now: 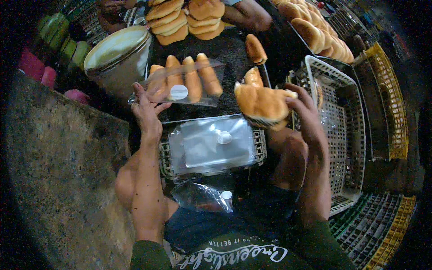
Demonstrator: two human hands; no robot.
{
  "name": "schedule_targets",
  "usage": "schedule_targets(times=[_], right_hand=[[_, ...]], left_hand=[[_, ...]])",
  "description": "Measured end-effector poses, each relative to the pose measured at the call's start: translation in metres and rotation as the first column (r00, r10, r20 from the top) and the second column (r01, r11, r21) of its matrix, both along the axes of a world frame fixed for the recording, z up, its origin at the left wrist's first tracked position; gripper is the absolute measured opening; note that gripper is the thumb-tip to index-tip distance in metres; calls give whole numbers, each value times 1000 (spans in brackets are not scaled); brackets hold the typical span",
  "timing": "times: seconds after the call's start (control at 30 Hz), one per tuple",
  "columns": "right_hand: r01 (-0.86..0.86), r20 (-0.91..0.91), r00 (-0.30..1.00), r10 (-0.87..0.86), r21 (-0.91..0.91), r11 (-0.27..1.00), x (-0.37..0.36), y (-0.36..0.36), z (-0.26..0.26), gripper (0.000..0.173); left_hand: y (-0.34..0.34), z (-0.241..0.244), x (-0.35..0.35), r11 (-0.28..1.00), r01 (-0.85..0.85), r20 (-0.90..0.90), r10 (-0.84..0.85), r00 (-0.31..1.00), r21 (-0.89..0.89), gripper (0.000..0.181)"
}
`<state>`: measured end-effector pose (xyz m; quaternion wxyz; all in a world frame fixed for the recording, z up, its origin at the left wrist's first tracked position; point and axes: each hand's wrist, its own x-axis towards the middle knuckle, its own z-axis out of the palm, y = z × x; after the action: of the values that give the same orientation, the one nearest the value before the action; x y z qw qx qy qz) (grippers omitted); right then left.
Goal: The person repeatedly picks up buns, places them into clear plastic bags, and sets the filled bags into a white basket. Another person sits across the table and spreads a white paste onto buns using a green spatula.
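My left hand (148, 104) pinches the edge of a clear plastic bag (211, 100) with a round white label. The bag lies over several long bread rolls (173, 72) on a dark tray (233, 44); whether any roll is inside it I cannot tell. At the right, my right hand (302, 101) holds a joined piece of golden bread (261, 103), slightly blurred. Behind that bread, a smaller roll (253, 77) shows. A stack of clear plastic bags (202, 148) lies on a small basket (260, 148) before me. Another clear bag (199, 199) with a white label rests on my lap.
Stacked buns (204, 13) stand at the tray's far end, near another person's arm (251, 15). A large bucket (116, 50) is at the left. To the right are a white plastic crate (359, 135), a yellow crate (400, 135) and a tray of bread (314, 28).
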<state>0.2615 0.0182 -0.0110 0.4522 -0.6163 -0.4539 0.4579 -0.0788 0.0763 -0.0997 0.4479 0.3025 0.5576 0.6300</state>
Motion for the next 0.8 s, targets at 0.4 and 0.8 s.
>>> schedule_targets(times=[0.4, 0.8], right_hand=[[-207, -102, 968, 230, 190, 960, -71, -13, -5, 57], [-395, 888, 459, 2, 202, 896, -44, -31, 41, 84]], left_hand=[[-66, 24, 78, 908, 398, 381, -416, 826, 128, 65], [-67, 29, 127, 802, 584, 353, -586, 730, 124, 69]])
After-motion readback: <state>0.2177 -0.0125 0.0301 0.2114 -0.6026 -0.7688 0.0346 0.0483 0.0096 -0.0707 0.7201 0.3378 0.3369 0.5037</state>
